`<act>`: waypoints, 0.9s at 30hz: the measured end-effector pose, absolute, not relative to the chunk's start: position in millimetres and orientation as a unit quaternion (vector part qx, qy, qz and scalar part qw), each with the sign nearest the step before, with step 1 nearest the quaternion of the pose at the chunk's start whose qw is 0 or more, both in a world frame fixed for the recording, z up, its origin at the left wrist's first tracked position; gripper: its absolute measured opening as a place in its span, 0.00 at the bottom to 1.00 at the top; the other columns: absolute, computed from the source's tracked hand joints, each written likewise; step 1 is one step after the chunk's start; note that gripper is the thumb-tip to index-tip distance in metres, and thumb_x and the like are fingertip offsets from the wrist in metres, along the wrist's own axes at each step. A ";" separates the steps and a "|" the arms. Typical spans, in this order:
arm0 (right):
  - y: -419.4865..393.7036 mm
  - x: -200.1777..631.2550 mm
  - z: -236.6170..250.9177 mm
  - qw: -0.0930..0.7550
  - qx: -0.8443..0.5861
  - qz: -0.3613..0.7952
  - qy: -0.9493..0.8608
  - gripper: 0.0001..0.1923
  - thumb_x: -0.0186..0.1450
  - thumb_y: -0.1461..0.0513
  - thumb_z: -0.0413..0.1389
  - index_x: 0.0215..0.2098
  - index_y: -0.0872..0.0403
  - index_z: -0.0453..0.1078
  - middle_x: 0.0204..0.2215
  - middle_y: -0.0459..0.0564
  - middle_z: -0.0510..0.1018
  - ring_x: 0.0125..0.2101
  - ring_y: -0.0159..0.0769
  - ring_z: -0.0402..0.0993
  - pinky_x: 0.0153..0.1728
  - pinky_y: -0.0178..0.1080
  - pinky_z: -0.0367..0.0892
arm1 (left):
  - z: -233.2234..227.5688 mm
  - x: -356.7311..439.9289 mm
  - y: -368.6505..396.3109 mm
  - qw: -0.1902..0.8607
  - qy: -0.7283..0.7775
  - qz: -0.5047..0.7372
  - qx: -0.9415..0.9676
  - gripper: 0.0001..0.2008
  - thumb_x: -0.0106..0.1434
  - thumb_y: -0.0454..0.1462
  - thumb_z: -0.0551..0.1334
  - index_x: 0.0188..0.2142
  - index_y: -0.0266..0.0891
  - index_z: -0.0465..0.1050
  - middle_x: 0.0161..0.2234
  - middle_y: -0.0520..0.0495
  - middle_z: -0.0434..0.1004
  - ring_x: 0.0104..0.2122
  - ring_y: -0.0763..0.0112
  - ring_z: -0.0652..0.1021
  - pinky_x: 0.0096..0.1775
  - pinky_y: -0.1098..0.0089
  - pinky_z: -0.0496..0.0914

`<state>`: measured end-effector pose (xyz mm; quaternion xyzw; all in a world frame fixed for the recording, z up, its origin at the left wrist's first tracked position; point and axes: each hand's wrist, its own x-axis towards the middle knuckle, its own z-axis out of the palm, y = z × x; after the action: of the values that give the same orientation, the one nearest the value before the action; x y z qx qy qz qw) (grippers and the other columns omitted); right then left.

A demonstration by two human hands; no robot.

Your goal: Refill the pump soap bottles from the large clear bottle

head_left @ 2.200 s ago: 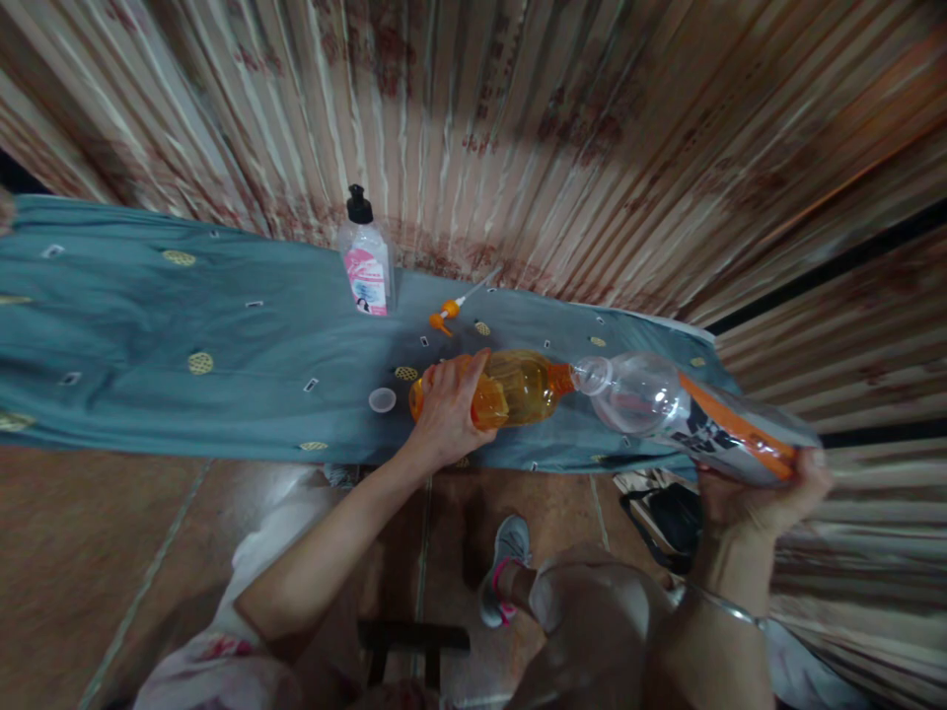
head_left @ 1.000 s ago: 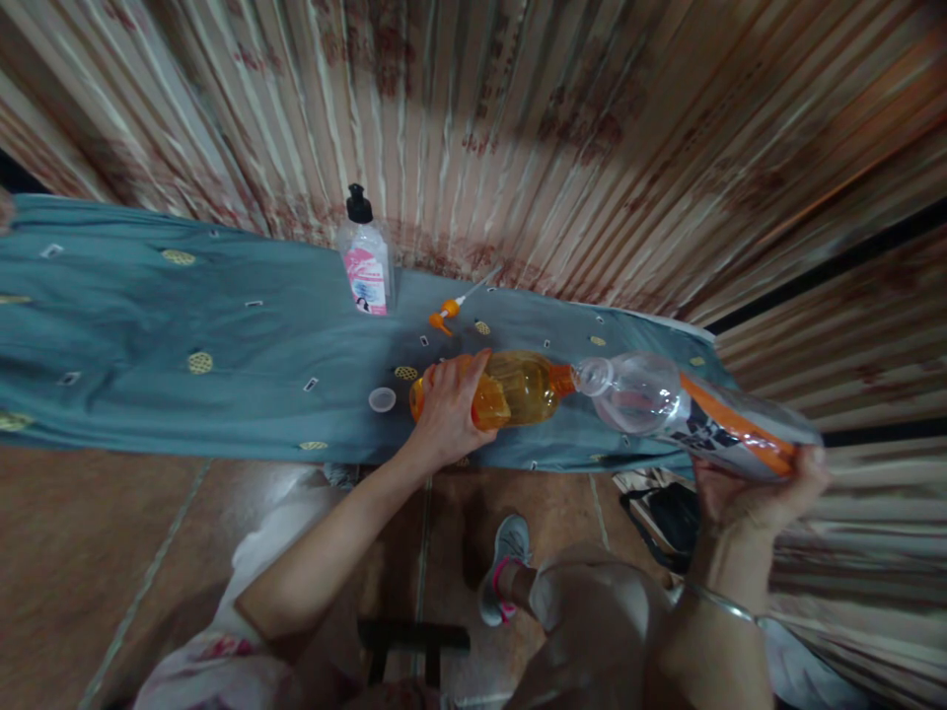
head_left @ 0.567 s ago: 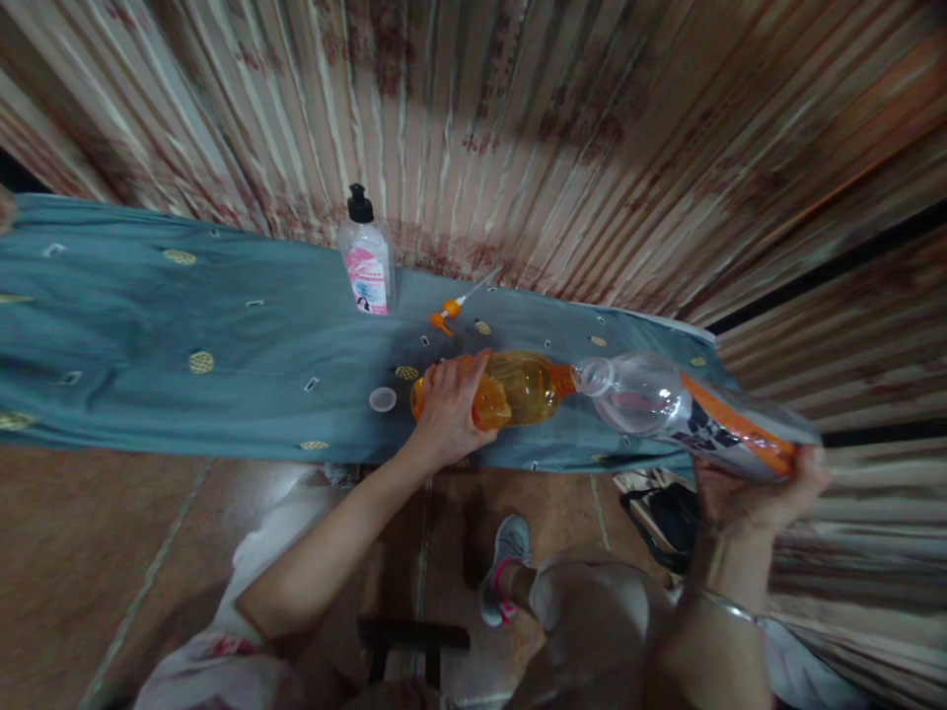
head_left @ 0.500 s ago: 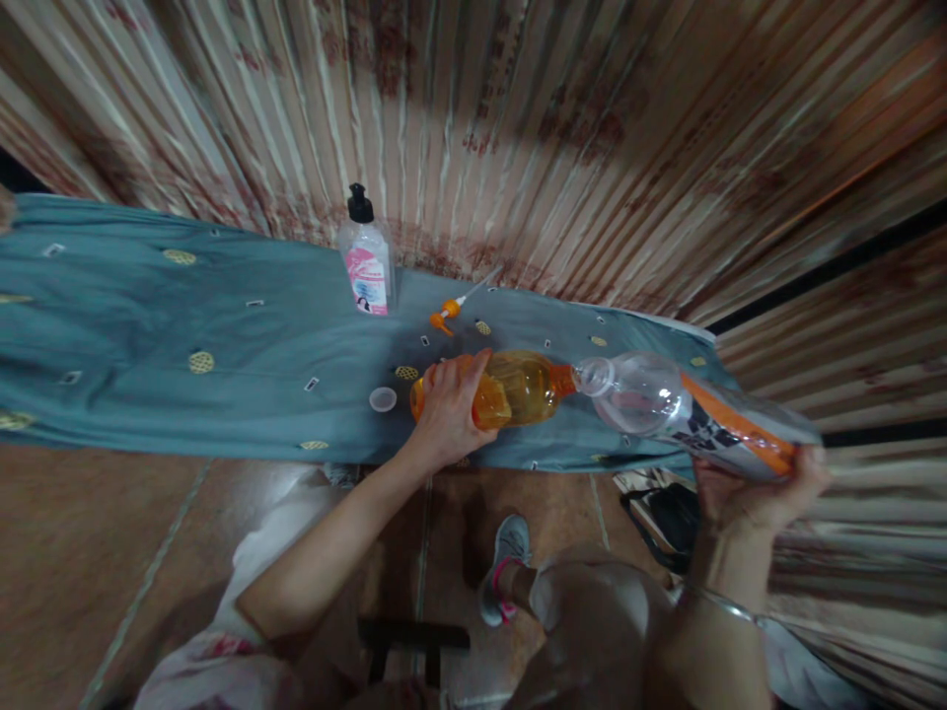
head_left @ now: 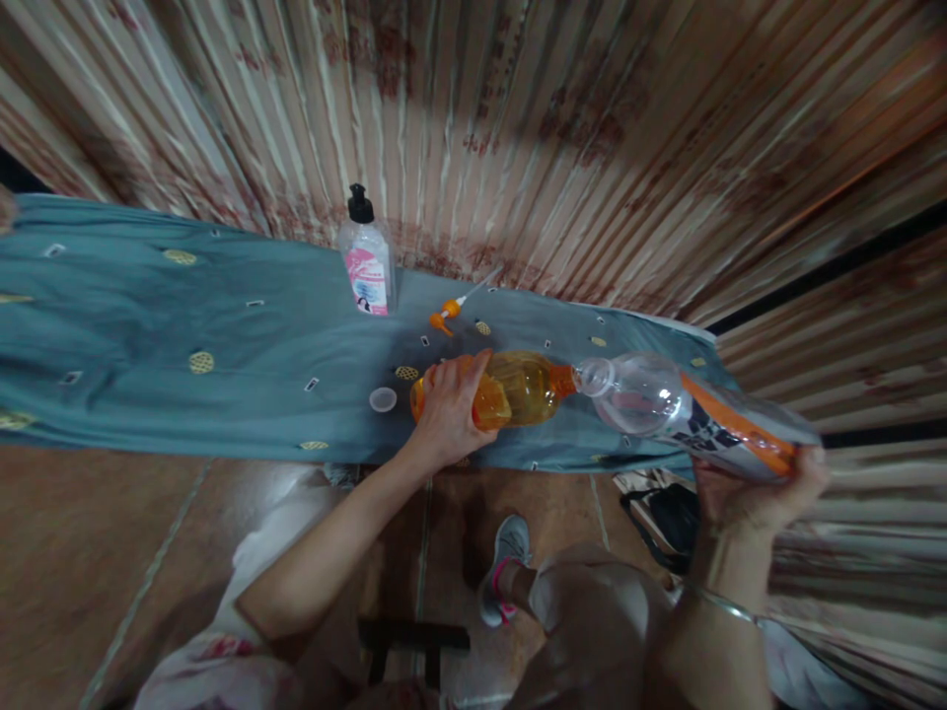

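Observation:
My left hand (head_left: 446, 412) grips an orange bottle (head_left: 522, 387) that holds amber liquid and lies tilted on its side over the blue-green cloth (head_left: 222, 345). Its orange neck meets the open mouth of a large clear bottle (head_left: 666, 404) with an orange and dark label. My right hand (head_left: 759, 488) holds that clear bottle at its base, raised and tipped toward the orange one. The clear bottle looks nearly empty.
A pump bottle (head_left: 366, 261) with a pink label stands at the back by the striped curtain (head_left: 518, 128). An orange pump head (head_left: 448, 314) with its tube and a small white cap (head_left: 383, 399) lie on the cloth. A dark bag (head_left: 662, 528) sits on the floor below.

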<state>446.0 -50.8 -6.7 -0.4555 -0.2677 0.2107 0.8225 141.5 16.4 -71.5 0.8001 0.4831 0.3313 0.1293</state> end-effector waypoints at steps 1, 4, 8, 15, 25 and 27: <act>-50.6 445.8 -6.7 0.823 -0.454 0.208 -0.271 0.20 0.46 0.47 0.57 0.28 0.54 0.68 0.31 0.47 0.74 0.36 0.39 0.74 0.24 0.35 0.70 | -71.8 141.5 16.5 0.129 0.483 0.331 0.800 0.50 0.45 0.42 0.71 0.63 0.40 0.48 0.56 0.37 0.64 0.54 0.47 0.67 0.56 0.50 0.57; -50.4 445.3 -7.0 0.825 -0.450 0.202 -0.277 0.20 0.46 0.47 0.56 0.29 0.54 0.68 0.32 0.46 0.75 0.36 0.38 0.74 0.23 0.35 0.69 | -73.5 141.6 16.9 0.131 0.482 0.333 0.800 0.51 0.45 0.42 0.71 0.64 0.41 0.47 0.56 0.37 0.64 0.54 0.47 0.67 0.57 0.50 0.56; -50.7 445.7 -7.6 0.825 -0.447 0.202 -0.280 0.19 0.47 0.47 0.56 0.29 0.53 0.68 0.31 0.45 0.74 0.35 0.37 0.75 0.23 0.36 0.70 | -75.1 141.5 17.2 0.139 0.483 0.331 0.798 0.51 0.45 0.42 0.71 0.64 0.41 0.46 0.57 0.37 0.63 0.55 0.47 0.66 0.58 0.49 0.55; -50.5 447.2 -6.7 0.825 -0.444 0.214 -0.275 0.21 0.45 0.47 0.58 0.30 0.53 0.69 0.32 0.45 0.75 0.39 0.39 0.74 0.24 0.33 0.69 | -72.7 141.7 16.6 0.140 0.485 0.330 0.798 0.50 0.45 0.43 0.71 0.64 0.41 0.48 0.56 0.37 0.63 0.55 0.48 0.66 0.57 0.50 0.56; -50.7 447.1 -7.5 0.824 -0.447 0.209 -0.278 0.19 0.46 0.48 0.57 0.29 0.53 0.69 0.30 0.44 0.75 0.38 0.39 0.74 0.23 0.34 0.69 | -73.8 141.7 16.3 0.132 0.483 0.331 0.800 0.51 0.45 0.42 0.71 0.64 0.39 0.47 0.56 0.37 0.63 0.54 0.48 0.66 0.57 0.49 0.56; -50.5 446.4 -7.3 0.827 -0.443 0.208 -0.277 0.20 0.46 0.47 0.57 0.28 0.53 0.68 0.30 0.45 0.75 0.38 0.40 0.74 0.23 0.33 0.68 | -73.9 141.7 16.3 0.130 0.482 0.333 0.800 0.50 0.45 0.42 0.70 0.64 0.39 0.48 0.56 0.36 0.63 0.55 0.48 0.66 0.58 0.49 0.55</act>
<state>446.4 -50.5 -7.3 -0.4435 -0.2772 0.2076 0.8267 141.7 16.3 -73.9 0.7999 0.4821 0.3329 0.1301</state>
